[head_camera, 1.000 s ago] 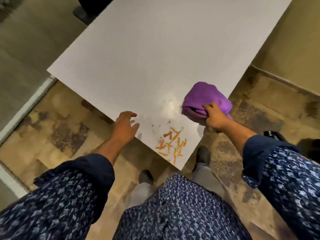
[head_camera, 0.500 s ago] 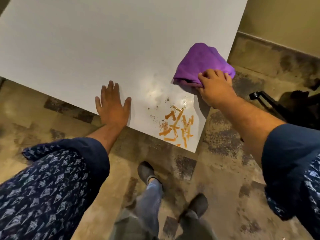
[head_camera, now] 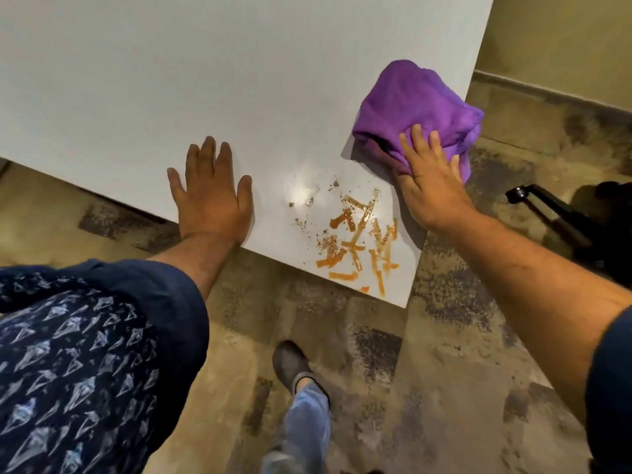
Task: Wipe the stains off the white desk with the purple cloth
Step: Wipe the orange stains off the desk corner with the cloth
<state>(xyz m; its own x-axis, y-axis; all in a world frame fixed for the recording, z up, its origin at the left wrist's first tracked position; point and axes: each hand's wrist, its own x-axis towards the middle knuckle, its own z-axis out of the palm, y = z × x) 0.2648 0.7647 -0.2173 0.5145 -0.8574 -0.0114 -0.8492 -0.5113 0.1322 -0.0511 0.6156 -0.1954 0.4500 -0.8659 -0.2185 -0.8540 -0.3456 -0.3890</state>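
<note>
The white desk (head_camera: 205, 80) fills the upper part of the view, its near corner pointing toward me. Orange streaks and brown specks, the stains (head_camera: 359, 244), sit on that corner. A bunched purple cloth (head_camera: 417, 100) lies at the desk's right edge, just beyond the stains. My right hand (head_camera: 427, 179) rests flat on the cloth's near part, fingers spread over it. My left hand (head_camera: 212, 196) lies palm down on the desk near the front edge, left of the stains, holding nothing.
Mottled brown floor (head_camera: 393, 371) lies below the desk corner, with my foot (head_camera: 290, 364) on it. A black metal stand or chair base (head_camera: 554, 213) sits on the floor to the right. A beige wall (head_camera: 564, 39) runs behind the desk's right edge.
My left hand went from hovering at the desk edge to lying flat on the desk. My right hand flattened onto the cloth. The view shifted closer over the corner.
</note>
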